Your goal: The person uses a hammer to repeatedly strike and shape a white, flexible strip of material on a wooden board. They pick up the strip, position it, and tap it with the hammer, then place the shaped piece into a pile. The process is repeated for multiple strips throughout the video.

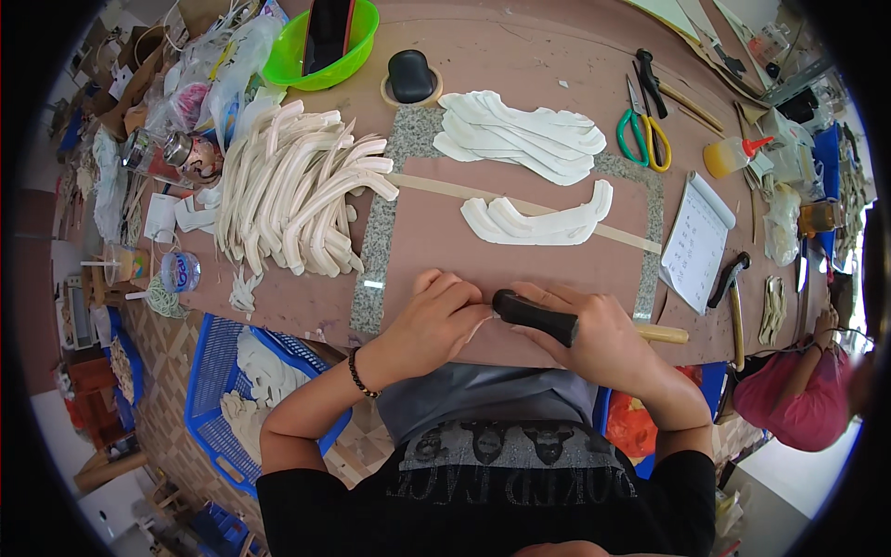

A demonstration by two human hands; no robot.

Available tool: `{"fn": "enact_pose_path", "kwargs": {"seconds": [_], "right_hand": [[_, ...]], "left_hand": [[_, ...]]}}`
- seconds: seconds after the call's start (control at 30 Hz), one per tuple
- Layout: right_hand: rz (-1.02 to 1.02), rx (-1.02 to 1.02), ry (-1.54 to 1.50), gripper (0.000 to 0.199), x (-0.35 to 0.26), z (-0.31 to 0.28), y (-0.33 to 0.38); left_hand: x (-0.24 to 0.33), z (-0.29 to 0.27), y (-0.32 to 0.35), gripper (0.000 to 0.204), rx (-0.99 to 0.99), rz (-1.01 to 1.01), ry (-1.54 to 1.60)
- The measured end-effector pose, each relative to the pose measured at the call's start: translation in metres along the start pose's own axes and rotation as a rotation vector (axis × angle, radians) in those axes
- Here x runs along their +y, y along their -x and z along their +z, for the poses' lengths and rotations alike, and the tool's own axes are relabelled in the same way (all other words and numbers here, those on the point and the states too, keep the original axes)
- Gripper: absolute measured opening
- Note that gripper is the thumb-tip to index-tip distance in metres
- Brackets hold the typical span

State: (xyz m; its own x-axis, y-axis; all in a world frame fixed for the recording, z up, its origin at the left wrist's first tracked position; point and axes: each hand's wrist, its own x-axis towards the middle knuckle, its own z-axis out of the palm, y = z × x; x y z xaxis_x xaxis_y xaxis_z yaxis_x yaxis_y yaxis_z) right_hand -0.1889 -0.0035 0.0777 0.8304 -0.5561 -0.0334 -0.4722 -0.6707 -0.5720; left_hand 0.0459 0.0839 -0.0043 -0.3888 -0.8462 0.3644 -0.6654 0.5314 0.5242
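Observation:
At the table's near edge, my right hand [594,336] is wrapped round a hammer [535,317] with a broad black head; its wooden handle sticks out to the right. Close beside the head, my left hand [436,316] has its fingers pinched on a pale strip [478,327], mostly hidden by the fingers. Just beyond my hands lies a small stack of curved white pieces [538,223]. Farther back is a larger stack of white pieces [520,137]. Left of these, a big heap of bent, beige-edged strips [302,195] covers the tabletop.
Scissors [642,135], another hammer [654,88], a yellow bottle with red tip [733,156] and a notepad [698,243] lie at right. A green bowl [357,46] stands far left. A blue basket [209,408] is below left. Another person [794,399] is at right.

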Motion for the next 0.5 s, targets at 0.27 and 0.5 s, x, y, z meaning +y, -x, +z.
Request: {"fn": "enact_pose_path", "kwargs": {"seconds": [0.27, 0.5], "right_hand": [[-0.037, 0.087, -0.01, 0.046, -0.001, 0.008, -0.008], [-0.013, 0.082, -0.039, 0.042, -0.002, 0.009, -0.01]], "left_hand": [[0.008, 0.0, 0.005, 0.023, 0.112, -0.076, -0.064], [0.0, 0.0, 0.007, 0.02, 0.107, -0.068, 0.014]]}}
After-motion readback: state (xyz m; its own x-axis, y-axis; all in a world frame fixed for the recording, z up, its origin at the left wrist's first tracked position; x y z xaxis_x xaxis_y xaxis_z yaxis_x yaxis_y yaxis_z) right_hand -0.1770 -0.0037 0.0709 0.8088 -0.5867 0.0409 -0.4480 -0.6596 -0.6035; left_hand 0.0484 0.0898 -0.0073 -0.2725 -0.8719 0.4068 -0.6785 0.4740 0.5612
